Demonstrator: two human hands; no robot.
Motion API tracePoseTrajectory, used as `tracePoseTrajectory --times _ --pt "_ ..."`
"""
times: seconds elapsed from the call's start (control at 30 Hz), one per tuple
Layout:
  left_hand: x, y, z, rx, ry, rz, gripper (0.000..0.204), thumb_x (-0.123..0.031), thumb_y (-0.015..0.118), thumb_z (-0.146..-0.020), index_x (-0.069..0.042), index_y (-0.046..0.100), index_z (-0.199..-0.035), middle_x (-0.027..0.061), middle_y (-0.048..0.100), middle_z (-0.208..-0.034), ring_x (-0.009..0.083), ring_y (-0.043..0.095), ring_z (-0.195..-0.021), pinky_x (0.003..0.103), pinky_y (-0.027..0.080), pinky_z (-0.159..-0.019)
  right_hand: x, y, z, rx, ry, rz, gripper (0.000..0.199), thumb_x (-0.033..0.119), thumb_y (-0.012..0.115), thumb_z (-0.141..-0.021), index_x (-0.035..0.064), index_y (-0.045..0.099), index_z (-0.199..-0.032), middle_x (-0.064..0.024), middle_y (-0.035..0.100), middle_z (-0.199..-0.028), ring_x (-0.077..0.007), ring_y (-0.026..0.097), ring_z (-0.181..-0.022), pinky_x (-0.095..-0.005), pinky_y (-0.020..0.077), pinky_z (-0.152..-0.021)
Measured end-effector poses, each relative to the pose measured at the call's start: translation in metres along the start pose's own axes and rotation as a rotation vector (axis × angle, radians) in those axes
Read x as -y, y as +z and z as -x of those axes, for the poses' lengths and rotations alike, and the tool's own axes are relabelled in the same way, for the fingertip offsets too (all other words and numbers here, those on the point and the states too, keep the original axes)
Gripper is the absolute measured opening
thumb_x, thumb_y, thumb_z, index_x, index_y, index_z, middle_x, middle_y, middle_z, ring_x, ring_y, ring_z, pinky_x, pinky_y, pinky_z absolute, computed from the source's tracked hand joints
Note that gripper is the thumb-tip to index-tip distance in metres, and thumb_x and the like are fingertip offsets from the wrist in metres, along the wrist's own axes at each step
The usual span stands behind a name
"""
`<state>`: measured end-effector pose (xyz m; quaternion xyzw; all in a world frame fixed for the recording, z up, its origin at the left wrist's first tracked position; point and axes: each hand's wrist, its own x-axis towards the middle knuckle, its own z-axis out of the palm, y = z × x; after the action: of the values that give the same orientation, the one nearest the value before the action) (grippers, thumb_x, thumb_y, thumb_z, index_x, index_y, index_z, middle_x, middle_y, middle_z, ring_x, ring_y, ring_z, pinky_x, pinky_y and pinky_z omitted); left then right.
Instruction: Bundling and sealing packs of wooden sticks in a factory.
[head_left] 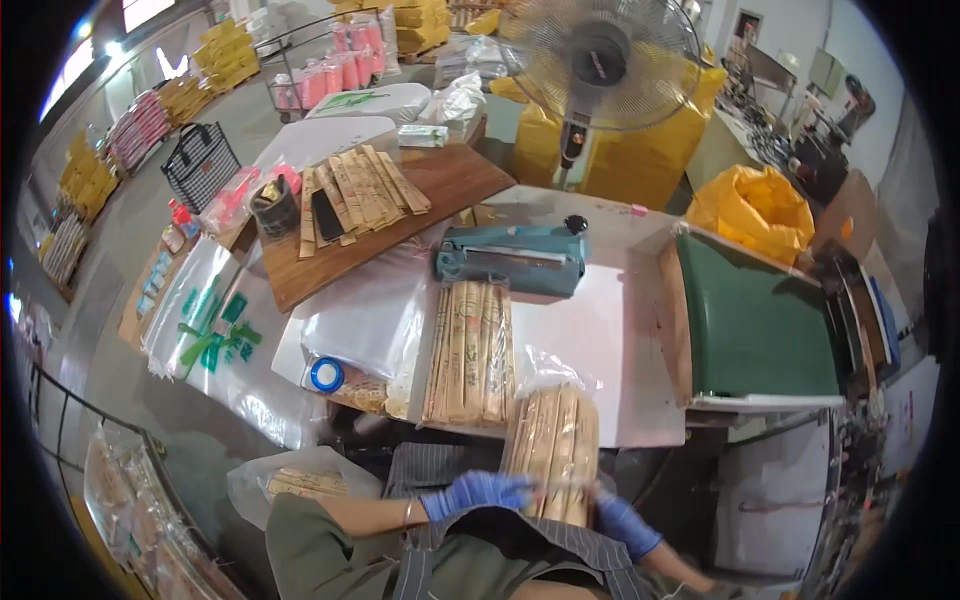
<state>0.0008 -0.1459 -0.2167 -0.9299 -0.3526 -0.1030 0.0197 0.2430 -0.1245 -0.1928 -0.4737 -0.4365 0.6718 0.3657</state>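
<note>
Fingers (490,490) of my gloved left hand (475,493) and right hand (622,522) grasp a clear bag (552,445) of chopstick packets between them; beyond lie the counter (620,350), then the sealer (512,260), then loose packets (470,352).

A single head-worn fisheye view looks steeply down and forward over the white surface (600,330). The teal heat sealer (510,258) sits near the picture's centre; below it, close to the lens, the lap fills the lower edge. Beyond the sealer, a standing fan (600,60) and floor curve toward the rim.
</note>
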Motion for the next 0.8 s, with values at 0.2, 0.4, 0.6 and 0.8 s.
tracePoseTrajectory --times 0.2,0.4,0.6,0.8 --pt "0.12 -0.117 -0.081 -0.267 -0.503 0.413 0.039 -0.005 0.061 -0.07 -0.005 0.055 -0.108 0.0199 0.058 -0.1 0.0348 0.056 -0.093 0.04 0.046 -0.079 0.142 -0.012 -0.08 0.111 -0.979 1.517 0.03 0.009 0.059 -0.075 0.003 0.052 -0.103 -0.0174 0.051 -0.084 -0.0344 0.053 -0.074 -0.0396 0.0459 -0.063" --pt "0.173 -0.187 -0.128 -0.621 -0.625 0.591 0.007 0.002 0.052 -0.074 0.0 0.058 -0.071 0.0088 0.057 -0.058 0.0099 0.055 -0.047 0.027 0.047 -0.045 0.247 -0.001 -0.108 0.088 -1.224 1.156 0.017 0.014 0.063 -0.073 0.0029 0.051 -0.077 -0.0135 0.049 -0.072 -0.0333 0.052 -0.061 -0.0408 0.0441 -0.056" --pt "0.15 -0.177 -0.16 -0.692 -0.641 1.022 0.007 0.001 0.056 -0.078 -0.001 0.056 -0.071 0.0033 0.056 -0.06 0.0081 0.057 -0.054 0.02 0.047 -0.048 0.235 0.048 -0.105 -0.486 -1.394 1.27 0.019 0.011 0.064 -0.069 0.0022 0.051 -0.08 -0.0121 0.049 -0.069 -0.0332 0.051 -0.063 -0.0392 0.0436 -0.056" --pt "0.115 -0.139 -0.16 -0.735 -0.273 1.21 0.021 -0.005 0.063 -0.076 -0.004 0.054 -0.095 0.007 0.059 -0.091 0.0138 0.058 -0.083 0.027 0.048 -0.072 0.193 0.031 -0.128 -0.335 -1.518 1.191 0.013 0.009 0.061 -0.067 0.0051 0.05 -0.073 -0.0074 0.05 -0.07 -0.0259 0.054 -0.065 -0.037 0.042 -0.054"
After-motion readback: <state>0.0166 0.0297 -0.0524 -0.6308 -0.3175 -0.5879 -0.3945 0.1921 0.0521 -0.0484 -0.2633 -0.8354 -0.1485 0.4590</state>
